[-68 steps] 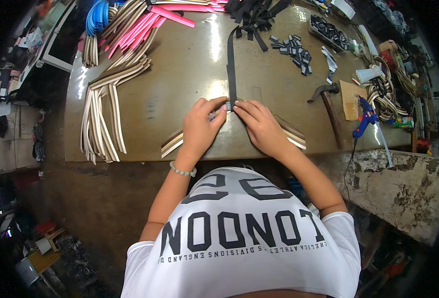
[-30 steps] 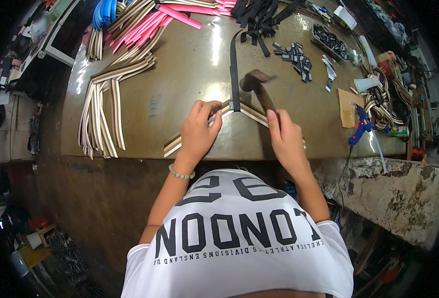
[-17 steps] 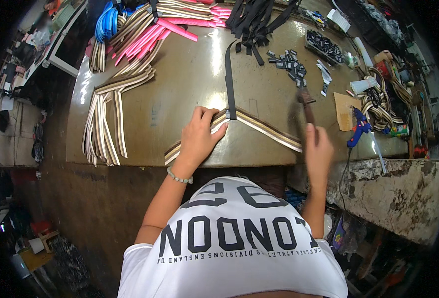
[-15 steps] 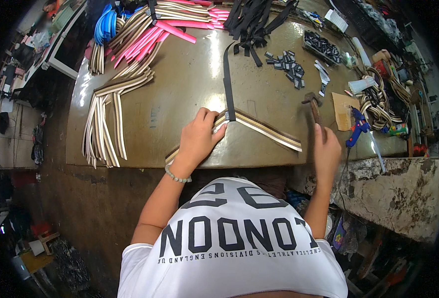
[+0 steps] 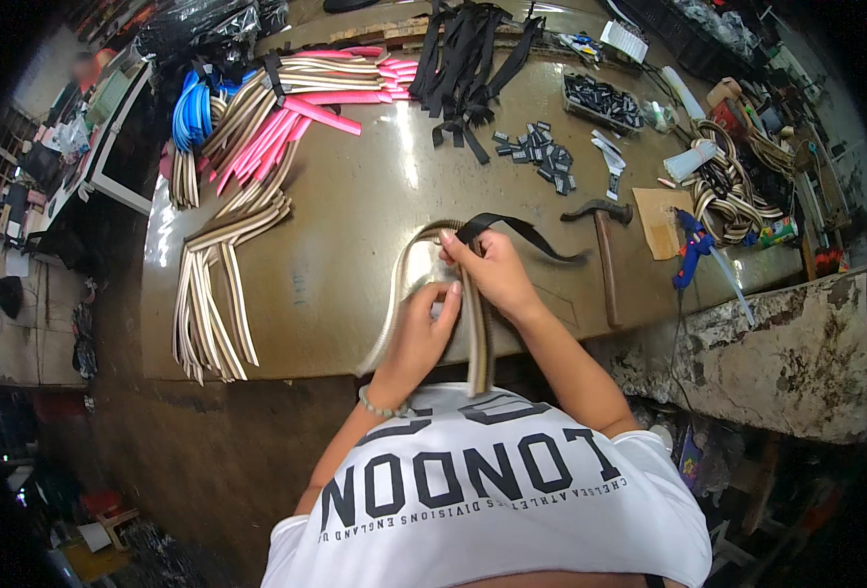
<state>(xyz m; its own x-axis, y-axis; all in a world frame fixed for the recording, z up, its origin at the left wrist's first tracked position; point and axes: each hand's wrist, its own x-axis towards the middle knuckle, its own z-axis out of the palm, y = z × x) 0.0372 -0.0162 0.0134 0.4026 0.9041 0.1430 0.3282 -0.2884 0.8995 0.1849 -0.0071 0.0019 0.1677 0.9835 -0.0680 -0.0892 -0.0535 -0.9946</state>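
Note:
A striped strap (image 5: pixel 397 284) in brown, cream and tan is bent into an arch, its ends hanging toward my shirt and smeared by motion. Where it bends, a black strap (image 5: pixel 521 230) is joined to it and trails off to the right. My right hand (image 5: pixel 492 269) pinches the bend beside the black strap, thumb and fingers closed. Inside the arch, my left hand (image 5: pixel 421 328) has its thumb and fingers slightly apart, close against the right-hand leg of the striped strap. To the right a hammer (image 5: pixel 605 255) with a wooden handle lies on the table.
On the table (image 5: pixel 345 196) at left lie bundled striped straps (image 5: pixel 208 304), pink strips (image 5: pixel 267 147) and blue coils (image 5: pixel 191 113). Black straps (image 5: pixel 463 69) are heaped at the back. Small black pieces (image 5: pixel 541 157), cardboard (image 5: pixel 657 220) and a blue glue gun (image 5: pixel 690 250) sit right.
My right hand has put the hammer down and moved left onto the bend. The striped strap, flat before, is lifted and folded into an arch; the black strap has swung right.

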